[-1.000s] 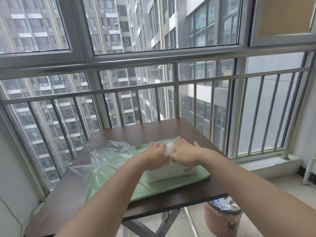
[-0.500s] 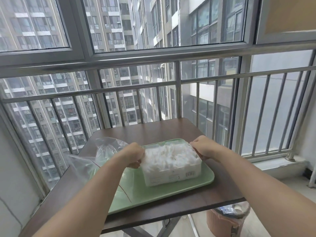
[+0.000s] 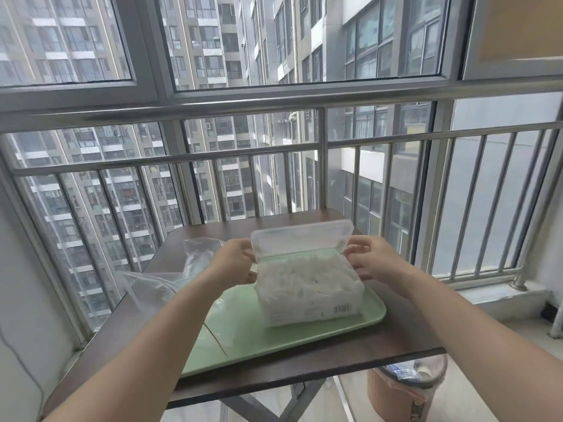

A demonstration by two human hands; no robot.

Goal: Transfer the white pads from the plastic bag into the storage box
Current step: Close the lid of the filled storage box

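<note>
White pads (image 3: 307,275) filled the storage box (image 3: 310,309) up to about the rim, loose and heaped. Box sat on the right half of a green tray (image 3: 274,333), tray on a dark table (image 3: 304,370) by the window railing. Plastic bag (image 3: 170,281) lay crumpled to the left, partly on the tray, partly on the table; it looked empty, though the folds hid some of it.

Box's long axis ran left to right across the person. Lid (image 3: 301,237) stood raised on the far long side and leaned a little toward the camera. Left hand (image 3: 234,266) was at the lid's left end, fingers curled on its edge. Right hand (image 3: 370,261) was at the lid's right corner, fingertips pinching it. One hand per short end, both about equally near, box directly between them.

Judgement: transfer looked done, step in hand was closing the box. That move turns on the far-side hinge: the lid would have to swing down and toward the person, both ends together. Heaped pads could catch under the front edge and stop it seating. Bag was nearer the left hand if it needed clearing. A bin (image 3: 405,388) stood under the table's right corner.
</note>
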